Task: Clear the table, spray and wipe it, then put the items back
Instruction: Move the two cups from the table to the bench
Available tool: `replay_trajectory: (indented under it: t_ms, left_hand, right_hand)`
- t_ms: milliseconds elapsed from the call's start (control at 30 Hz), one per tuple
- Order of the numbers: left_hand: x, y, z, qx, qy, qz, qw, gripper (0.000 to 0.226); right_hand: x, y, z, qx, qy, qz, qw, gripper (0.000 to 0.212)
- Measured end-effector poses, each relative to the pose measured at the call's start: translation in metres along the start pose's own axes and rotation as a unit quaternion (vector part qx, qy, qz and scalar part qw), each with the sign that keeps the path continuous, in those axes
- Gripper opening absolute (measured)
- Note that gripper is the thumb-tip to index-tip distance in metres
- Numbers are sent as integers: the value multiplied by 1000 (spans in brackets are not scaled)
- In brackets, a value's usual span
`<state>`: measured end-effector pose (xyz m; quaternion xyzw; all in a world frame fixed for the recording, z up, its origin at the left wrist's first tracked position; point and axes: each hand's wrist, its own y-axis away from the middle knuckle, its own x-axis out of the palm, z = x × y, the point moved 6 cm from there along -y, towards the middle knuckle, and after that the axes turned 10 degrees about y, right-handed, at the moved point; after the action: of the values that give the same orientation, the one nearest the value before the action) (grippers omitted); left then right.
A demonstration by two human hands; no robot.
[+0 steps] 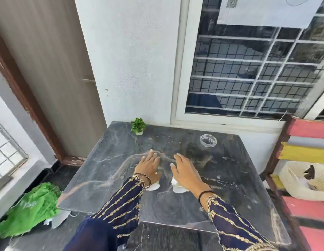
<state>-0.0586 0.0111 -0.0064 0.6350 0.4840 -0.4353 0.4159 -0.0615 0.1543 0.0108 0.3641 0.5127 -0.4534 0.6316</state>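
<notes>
Glossy veined dark marble table [202, 201], clear glass ashtray [208, 140], woven cream basket [291, 180], crumpled green cloth [29, 205]

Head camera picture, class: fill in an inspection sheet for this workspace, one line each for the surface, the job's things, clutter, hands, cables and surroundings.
Surface: dark marble table, dusty, with specks near the far edge.
Job's things: small potted plant at the far left corner; glass ashtray far right; two white objects under the wrists, mostly hidden. No spray bottle or cloth seen.
Clutter: green bag on the floor, left of the table.
Hands: left hand and right hand open, palms down over the table's middle, holding nothing.
Cables: nothing seen.
Surroundings: wall, door left, barred window behind; striped bench right, carrying a cream basket.
</notes>
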Motion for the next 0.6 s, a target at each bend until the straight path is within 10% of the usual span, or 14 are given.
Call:
replay_trajectory:
  t_ms: [600]
  left_hand:
    - [78, -2, 54, -91, 58, 51, 993, 78]
  right_hand:
    - [94, 2, -65, 7, -36, 141, 989, 77]
